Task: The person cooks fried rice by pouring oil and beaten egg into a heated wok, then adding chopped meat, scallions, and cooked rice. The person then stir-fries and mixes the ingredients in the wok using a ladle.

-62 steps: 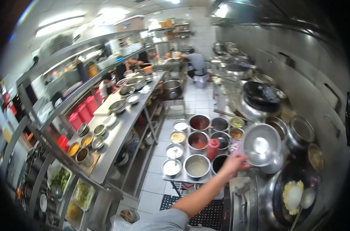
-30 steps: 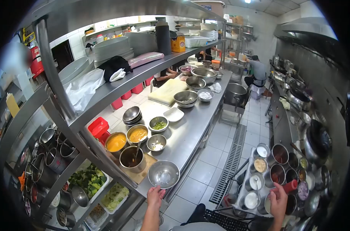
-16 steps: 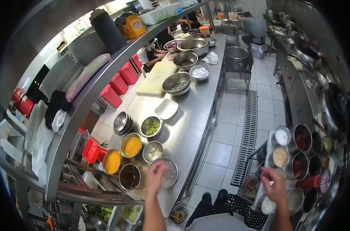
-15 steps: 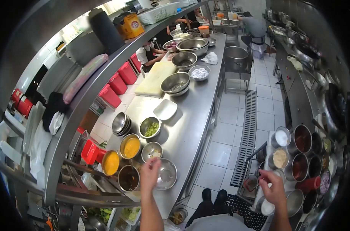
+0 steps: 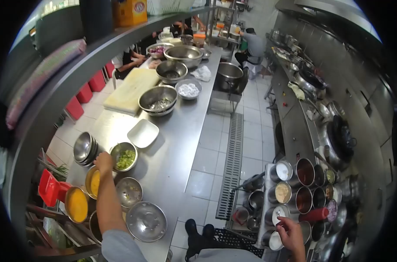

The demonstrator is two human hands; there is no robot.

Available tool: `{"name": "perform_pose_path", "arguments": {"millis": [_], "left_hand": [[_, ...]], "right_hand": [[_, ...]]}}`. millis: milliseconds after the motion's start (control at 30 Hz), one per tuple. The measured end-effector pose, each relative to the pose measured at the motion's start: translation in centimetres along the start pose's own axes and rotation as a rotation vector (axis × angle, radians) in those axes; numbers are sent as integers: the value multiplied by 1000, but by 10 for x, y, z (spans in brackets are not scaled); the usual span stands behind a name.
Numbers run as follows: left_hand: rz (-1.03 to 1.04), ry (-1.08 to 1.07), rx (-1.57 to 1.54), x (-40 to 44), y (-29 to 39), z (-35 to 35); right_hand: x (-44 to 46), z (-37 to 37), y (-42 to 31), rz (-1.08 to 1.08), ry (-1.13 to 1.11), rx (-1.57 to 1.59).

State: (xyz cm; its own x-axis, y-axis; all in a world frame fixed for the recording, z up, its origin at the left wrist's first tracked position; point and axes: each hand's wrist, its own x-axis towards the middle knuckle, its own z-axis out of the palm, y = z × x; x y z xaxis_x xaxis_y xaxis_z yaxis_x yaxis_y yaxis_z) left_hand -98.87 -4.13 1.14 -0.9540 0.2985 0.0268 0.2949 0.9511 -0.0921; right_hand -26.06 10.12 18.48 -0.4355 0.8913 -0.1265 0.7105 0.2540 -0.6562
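My left hand (image 5: 103,162) reaches across the steel table, fingers pointing down and drawn together. It is beside the bowl of chopped green vegetable (image 5: 124,158) and above the edge of a bowl of yellow liquid (image 5: 93,181); whatever its fingertips grip is hidden. A stack of steel bowls (image 5: 84,148) stands just beyond it. Under my forearm lie a small bowl with scraps (image 5: 129,192) and a wide, nearly bare steel bowl (image 5: 146,221). On the right, my right hand (image 5: 290,233) hovers over containers of white seasoning (image 5: 280,214), fingers loosely bent and apart, holding nothing.
Further along the table (image 5: 176,144) are a white dish (image 5: 143,133), a cutting board (image 5: 133,89) and several metal bowls. A shelf (image 5: 120,39) runs above its left side. Sauce pots (image 5: 304,172) and a red bottle (image 5: 314,215) crowd the right. Other people work farther back.
My left hand has moved forward and left, from above the small bowl to beside the green vegetable bowl. My view has turned right. My right hand stays over the seasoning containers.
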Motion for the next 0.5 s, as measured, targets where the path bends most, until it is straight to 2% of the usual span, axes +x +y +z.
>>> {"name": "perform_pose_path", "arguments": {"millis": [33, 167, 233, 300, 400, 500], "left_hand": [[-33, -112, -73, -1, 1, -14], [-12, -74, -152, 6, -7, -20], [255, 1, -210, 53, -48, 22], [109, -292, -586, 26, -35, -36], [152, 30, -438, 21, -41, -51], [42, 49, -734, -1, -48, -76]], "right_hand": [[-3, 2, 2, 35, 2, 13], [-20, 12, 15, 143, -9, 9], [-29, 15, 19, 154, -17, 24], [-38, 15, 13, 190, -8, 75], [-54, 7, 21, 186, -8, 74], [-78, -8, 47, 181, 44, 87]]}}
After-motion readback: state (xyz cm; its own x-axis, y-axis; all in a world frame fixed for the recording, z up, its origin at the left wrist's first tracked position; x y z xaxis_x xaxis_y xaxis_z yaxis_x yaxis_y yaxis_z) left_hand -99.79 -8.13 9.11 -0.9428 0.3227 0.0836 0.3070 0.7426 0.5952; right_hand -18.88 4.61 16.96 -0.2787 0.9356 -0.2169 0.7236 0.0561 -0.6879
